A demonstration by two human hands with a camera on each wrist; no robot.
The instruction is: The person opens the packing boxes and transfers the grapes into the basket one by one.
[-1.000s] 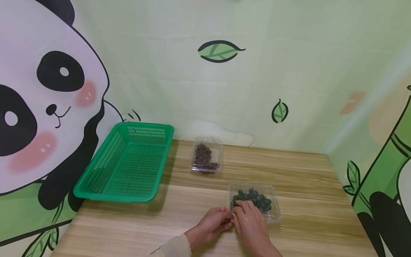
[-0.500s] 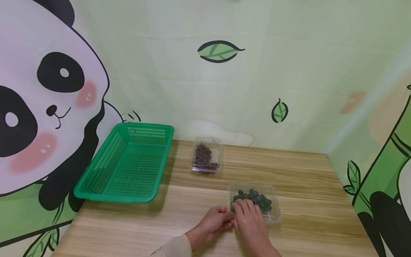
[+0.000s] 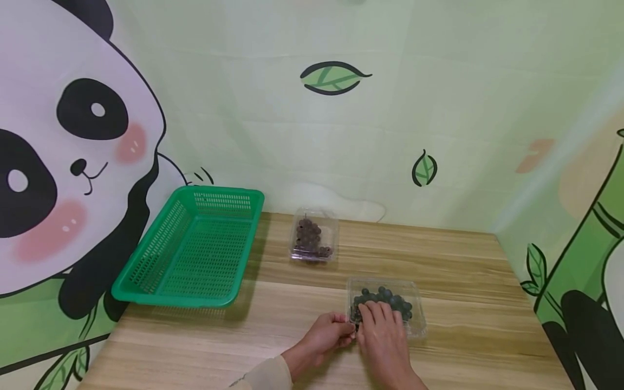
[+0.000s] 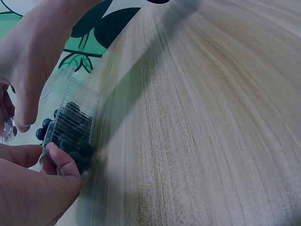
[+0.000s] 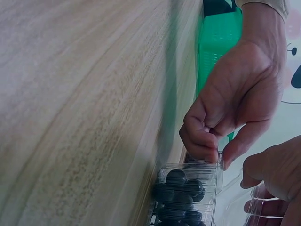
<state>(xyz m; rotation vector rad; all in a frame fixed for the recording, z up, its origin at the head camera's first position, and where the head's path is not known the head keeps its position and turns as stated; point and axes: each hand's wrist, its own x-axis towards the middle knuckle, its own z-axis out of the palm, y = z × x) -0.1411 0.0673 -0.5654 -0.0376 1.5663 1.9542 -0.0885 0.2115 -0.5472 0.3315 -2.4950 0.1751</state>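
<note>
A clear plastic clamshell box [image 3: 416, 325] of dark blue-black grapes [image 3: 401, 306] lies at the front, right of the table's middle. My left hand [image 3: 325, 338] pinches the rim at its near left corner between thumb and forefinger, as the right wrist view shows. Over the near side is my right hand [image 3: 385, 338], its bent fingers covering some of the grapes in the head view. In the right wrist view, the right hand's fingers [image 5: 270, 207] grip the edge of the clear lid [image 5: 254, 205], which stands apart from the rim there.
A second clear box [image 3: 330, 227] with reddish-purple grapes [image 3: 308, 234] stands by the back wall. The green plastic basket [image 3: 239, 281] sits at the left of the wooden table [image 3: 468, 281]. A printed panda-and-leaf cloth hangs behind and at the sides.
My right hand has shifted slightly to the right, away from the left fingertips. The left hand stays at the box's corner. The box and basket have not moved.
</note>
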